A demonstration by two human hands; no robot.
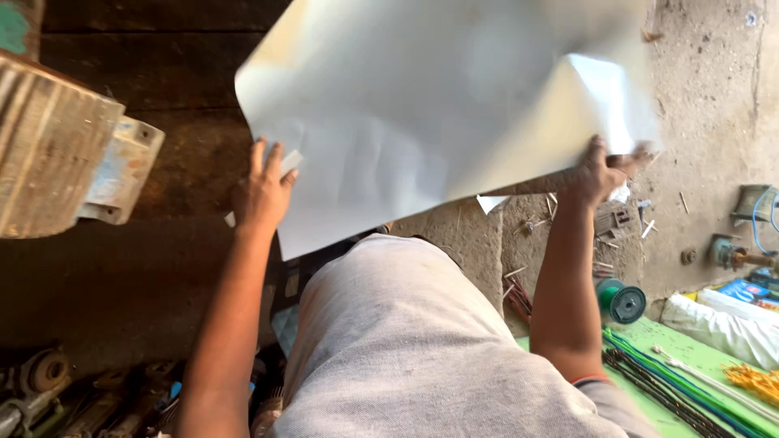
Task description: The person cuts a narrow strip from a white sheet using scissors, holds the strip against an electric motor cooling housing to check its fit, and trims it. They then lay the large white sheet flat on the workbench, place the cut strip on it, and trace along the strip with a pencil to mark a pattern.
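A: Where is the large pale silvery-white flexible sheet (422, 105)?

B: Held up in front of the person, over a dark wooden surface (162, 81) on the left and a rough concrete floor (714, 97) on the right. Its long axis runs roughly left to right, tilted so the right end sits higher. The upper right corner is folded over toward the camera, showing a brighter face.

A: How are the hands on it?

B: The left hand (266, 188) rests at the lower left edge, fingers spread flat against the sheet, a loose grip rather than a pinch. The right hand (599, 172) is closed on the lower right edge, thumb and fingers clamping the sheet.

A: What lies near its edges?

B: To the left, well apart, is a ribbed grey metal motor housing (57, 146). Below the right hand, small bits of scrap lie scattered on the floor, and lower still there is a green wire spool (621, 300) beside a green bench (698, 357) carrying long thin rods. Rusty metal parts (49, 381) lie at the lower left.

A: Any open room?

B: Above the dark wood, between the sheet and the motor housing.
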